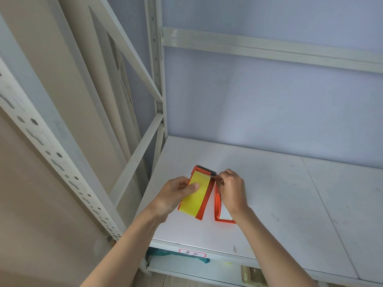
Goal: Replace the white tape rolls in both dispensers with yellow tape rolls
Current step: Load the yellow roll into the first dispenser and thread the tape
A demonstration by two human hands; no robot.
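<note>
An orange tape dispenser (pixel 205 200) with a yellow tape roll (pixel 195 196) in it is held over the white shelf. My left hand (pixel 176 195) grips it from the left, thumb pressed on the yellow tape. My right hand (pixel 232 189) pinches the thin tape end at the dispenser's toothed metal blade (pixel 206 169). A second orange dispenser (pixel 217 206) lies on the shelf just to the right, partly hidden under my right hand, with a white tape roll (pixel 226 213) showing inside it.
The white shelf board (pixel 290 193) stretches to the right and back to a pale wall. Perforated metal uprights (pixel 62 162) and braces stand at the left. Below the labelled front edge (pixel 192 254), a lower shelf holds teal material and a yellowish roll.
</note>
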